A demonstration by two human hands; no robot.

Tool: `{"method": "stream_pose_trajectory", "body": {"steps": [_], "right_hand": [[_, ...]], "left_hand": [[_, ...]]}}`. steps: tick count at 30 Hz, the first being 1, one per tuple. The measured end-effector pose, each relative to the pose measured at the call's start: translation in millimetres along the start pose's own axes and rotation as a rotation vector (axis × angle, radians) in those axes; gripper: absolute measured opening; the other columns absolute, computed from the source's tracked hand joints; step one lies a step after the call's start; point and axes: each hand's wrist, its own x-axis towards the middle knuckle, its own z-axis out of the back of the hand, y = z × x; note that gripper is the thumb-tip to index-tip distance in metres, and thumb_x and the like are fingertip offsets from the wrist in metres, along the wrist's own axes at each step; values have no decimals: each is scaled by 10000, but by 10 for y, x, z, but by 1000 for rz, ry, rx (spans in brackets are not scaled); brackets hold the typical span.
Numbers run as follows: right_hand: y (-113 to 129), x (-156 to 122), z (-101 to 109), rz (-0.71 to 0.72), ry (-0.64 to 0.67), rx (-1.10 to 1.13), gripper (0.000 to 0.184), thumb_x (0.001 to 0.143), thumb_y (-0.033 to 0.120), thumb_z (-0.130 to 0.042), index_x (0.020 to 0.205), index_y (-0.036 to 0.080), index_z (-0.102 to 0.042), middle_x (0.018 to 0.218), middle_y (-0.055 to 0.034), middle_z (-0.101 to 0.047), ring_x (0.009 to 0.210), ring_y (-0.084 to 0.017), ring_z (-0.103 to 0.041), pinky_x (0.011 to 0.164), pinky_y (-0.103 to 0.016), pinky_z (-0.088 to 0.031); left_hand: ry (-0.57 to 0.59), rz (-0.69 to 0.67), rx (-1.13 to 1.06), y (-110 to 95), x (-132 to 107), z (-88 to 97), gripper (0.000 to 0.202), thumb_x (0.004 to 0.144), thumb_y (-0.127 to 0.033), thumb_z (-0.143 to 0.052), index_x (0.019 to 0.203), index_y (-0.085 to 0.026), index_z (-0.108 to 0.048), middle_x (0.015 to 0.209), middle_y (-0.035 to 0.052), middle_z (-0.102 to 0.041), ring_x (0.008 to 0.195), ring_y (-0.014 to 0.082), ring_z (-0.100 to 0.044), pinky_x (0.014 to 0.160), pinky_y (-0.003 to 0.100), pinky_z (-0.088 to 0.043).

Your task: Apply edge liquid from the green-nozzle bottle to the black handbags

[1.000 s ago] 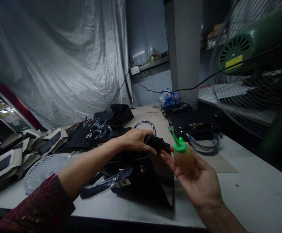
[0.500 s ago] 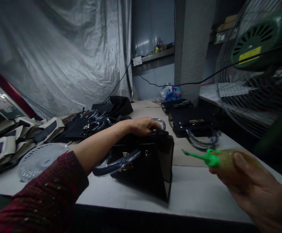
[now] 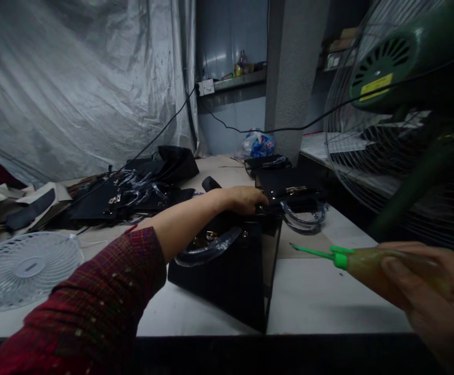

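A black handbag [image 3: 219,286] stands near the front edge of the table, its side gusset turned to the right. One plastic-wrapped handle [image 3: 211,252] hangs down its front, below gold-coloured hardware. My left hand [image 3: 246,199] reaches over the bag with fingers curled down at the far top edge; the fingertips are partly hidden. On the right, my right hand [image 3: 433,307] is wrapped round a soft squeeze bottle [image 3: 371,268] of yellowish-brown stuff. The bottle's thin green nozzle [image 3: 316,252] points left toward the bag, apart from it.
Behind on the right lies another black handbag [image 3: 289,182] with wrapped handles. More black bags [image 3: 133,192] lie at the back left. A white fan grille [image 3: 27,268] sits at left front, beside pale bag pieces [image 3: 35,208]. A large green fan [image 3: 391,67] fills the right side.
The view has swung right, so the surroundings shift left. My left hand has moved right along the bag's top. The bottle stays in my right hand, its nozzle pointing left.
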Motion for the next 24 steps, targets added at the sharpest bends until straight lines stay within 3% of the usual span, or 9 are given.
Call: {"method": "stream_pose_trajectory", "body": {"steps": [6,13,18,24], "right_hand": [[51,200,-172,195,76,14,289,912,581,-704,948,294,-703,938,-13,-731,801,-277,-702,699,-401,-570],[-68,289,-333,209,83,44,293,912,553,-714,957,265,-691,949,-26,-717,818,-264,-686,706,-370,-553],[-69,369,-344,192,121,17,281,903,541,-706,931,262,-688,921,-37,-710,797,-276,-677,710,-393,-547],[-92,317,-385,204,226,30,281,926,533,-686,916,252,-682,880,-28,-716,746,-253,-677,659,-355,-540]], "left_hand": [[36,10,-101,157,94,-65,424,890,-100,-632,1283,-196,-758,1102,27,-801,1003,169,-701,893,241,-496],[130,35,-191,240,307,-44,390,848,-176,-698,1229,-196,-779,1038,7,-798,953,175,-689,863,250,-509],[221,59,-192,257,438,-366,311,772,-158,-752,1076,-202,-807,1023,26,-808,930,199,-687,843,281,-521],[281,44,-294,417,353,-819,338,875,-199,-659,1196,-198,-764,1094,25,-806,959,163,-702,851,248,-524]]}}
